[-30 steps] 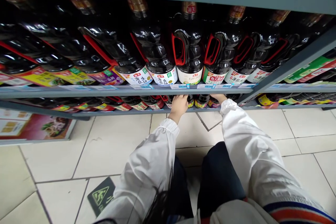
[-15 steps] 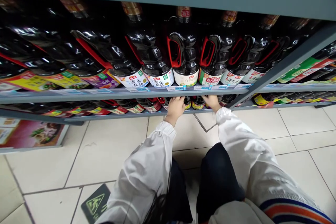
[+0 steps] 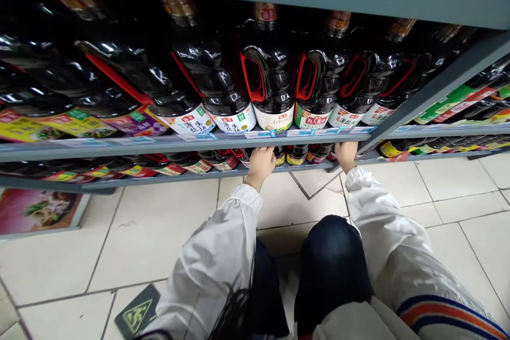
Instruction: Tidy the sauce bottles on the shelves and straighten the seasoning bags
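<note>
My left hand point(image 3: 263, 161) reaches in under the edge of the grey shelf point(image 3: 179, 147), over the lower row of bottles. Its fingertips are hidden by the shelf edge. Farther right, my right hand point(image 3: 346, 152) also goes in under that edge, near the upright post, and its fingers are out of sight. Between my hands stand several dark sauce bottles, among them one with a yellow label point(image 3: 295, 160). What either hand grips, if anything, is hidden.
Above, large dark soy sauce bottles with red handles, such as a cream-labelled one point(image 3: 274, 117), line the shelf. A grey post point(image 3: 438, 82) slants at right. A picture board point(image 3: 43, 210) stands at lower left. A warning sticker point(image 3: 138, 313) lies on the tiled floor point(image 3: 159, 228).
My right hand has moved right along the lower row, towards the post, uncovering more bottles. My left hand stays at about the same place. The view has shifted slightly.
</note>
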